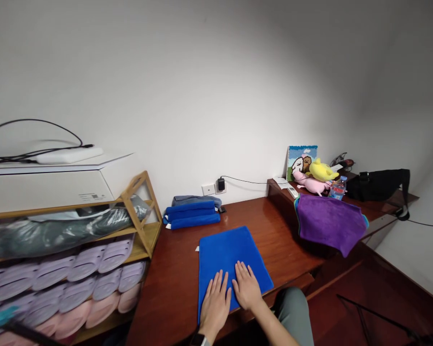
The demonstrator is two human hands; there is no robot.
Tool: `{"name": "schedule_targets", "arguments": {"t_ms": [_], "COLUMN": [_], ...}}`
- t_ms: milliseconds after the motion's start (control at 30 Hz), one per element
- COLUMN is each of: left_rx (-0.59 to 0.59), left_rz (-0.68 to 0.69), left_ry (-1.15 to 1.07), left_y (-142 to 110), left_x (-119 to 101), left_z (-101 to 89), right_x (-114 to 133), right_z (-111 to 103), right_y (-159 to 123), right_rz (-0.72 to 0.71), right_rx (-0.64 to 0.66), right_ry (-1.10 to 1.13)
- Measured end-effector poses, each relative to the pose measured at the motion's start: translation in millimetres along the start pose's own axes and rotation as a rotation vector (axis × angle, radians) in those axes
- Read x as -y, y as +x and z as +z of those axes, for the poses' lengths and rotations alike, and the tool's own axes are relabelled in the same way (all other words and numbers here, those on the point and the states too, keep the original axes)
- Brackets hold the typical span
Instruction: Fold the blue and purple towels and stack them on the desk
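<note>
Far left: light wooden rack point(150, 232) with lilac plastic clogs point(84, 263), large white cardboard box point(50, 190) on top. Next, at the back of the reddish-brown wooden tabletop point(173, 283), folded bright blue cloths point(195, 219), a grey-blue folded cloth point(191, 198) behind them. Then the bright blue rectangular cloth point(225, 247), spread flat at the tabletop's front, small white tag point(197, 249) on its left edge. Both hands on it, near part: left hand point(215, 302) palm down, fingers straight; right hand point(248, 288) just beside it, also palm down, fingers extended. Both open, gripping nothing. Black plug-in charger point(221, 183) in wall behind. Right: raised section with purple fabric cloth point(330, 221) hanging over its edge, pink plush toy point(312, 184), yellow plush toy point(321, 169), clear plastic bottle point(337, 189), black strapped bag point(377, 185).
</note>
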State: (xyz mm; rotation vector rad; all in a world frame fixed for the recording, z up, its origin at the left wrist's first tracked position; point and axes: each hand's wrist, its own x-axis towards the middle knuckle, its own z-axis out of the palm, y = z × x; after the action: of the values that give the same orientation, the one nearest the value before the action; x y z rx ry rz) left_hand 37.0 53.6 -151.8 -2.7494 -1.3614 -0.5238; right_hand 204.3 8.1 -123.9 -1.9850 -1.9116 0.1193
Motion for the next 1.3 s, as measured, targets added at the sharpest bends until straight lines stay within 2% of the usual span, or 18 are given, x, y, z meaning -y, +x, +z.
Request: {"name": "schedule_targets", "arguments": {"t_ms": [67, 200, 300, 367, 433, 567, 667, 767, 867, 967, 1033, 1100, 1200, 1300], "left_rx": [-0.023, -0.065, -0.082, -0.102, -0.106, -0.003, 0.048, -0.001, -0.052, -0.085, -0.110, -0.119, -0.057, 0.007], "left_rz": [-0.029, -0.083, -0.092, -0.090, -0.070, -0.028, -0.076, -0.160, -0.223, -0.216, -0.198, -0.170, -0.107, -0.093], "left_ry": [0.015, 0.056, 0.063, 0.058, 0.044, 0.015, 0.020, 0.044, 0.075, 0.091, 0.094, 0.084, 0.056, 0.048], "left_y": [-14.1, -42.2, -45.5, -31.4, -5.5, 47.9, 55.4, 33.4, 7.1, 5.8, 27.1, 62.7, 119.2, 148.2], "left_x": [14.3, 50.9, 62.8, 57.6, 43.0, 12.6, 14.7, 38.4, 64.9, 79.4, 80.5, 76.3, 68.6, 72.0], "left_z": [3.9, 5.5, 1.5, -4.7, -12.2, -17.3, -7.3, 5.7, 12.6, 11.7, 7.9, 3.5, 1.6, 10.2], "right_x": [-18.0, -63.5, -77.8, -70.1, -49.7, -2.3, 4.8, -20.1, -56.1, -76.4, -72.9, -56.8, -23.5, -7.6], "right_z": [-3.5, -25.7, -37.3, -38.4, -34.7, -17.7, -6.2, -6.0, -17.1, -30.2, -34.8, -33.7, -21.3, -3.8], "right_y": [-7.1, -18.8, -18.3, -8.9, 8.0, 46.7, 59.9, 55.4, 44.5, 45.6, 60.5, 86.9, 133.9, 165.2], "right_rz": [0.047, 0.205, 0.239, 0.221, 0.164, -0.010, -0.023, 0.059, 0.181, 0.259, 0.247, 0.182, 0.061, 0.007], "right_rx": [0.009, 0.075, 0.097, 0.060, 0.013, 0.015, 0.064, 0.079, 0.104, 0.128, 0.102, 0.066, 0.059, 0.119], "right_ry": [-0.015, -0.050, -0.053, -0.050, -0.045, 0.002, 0.028, 0.004, -0.054, -0.081, -0.073, -0.049, 0.003, 0.023]}}
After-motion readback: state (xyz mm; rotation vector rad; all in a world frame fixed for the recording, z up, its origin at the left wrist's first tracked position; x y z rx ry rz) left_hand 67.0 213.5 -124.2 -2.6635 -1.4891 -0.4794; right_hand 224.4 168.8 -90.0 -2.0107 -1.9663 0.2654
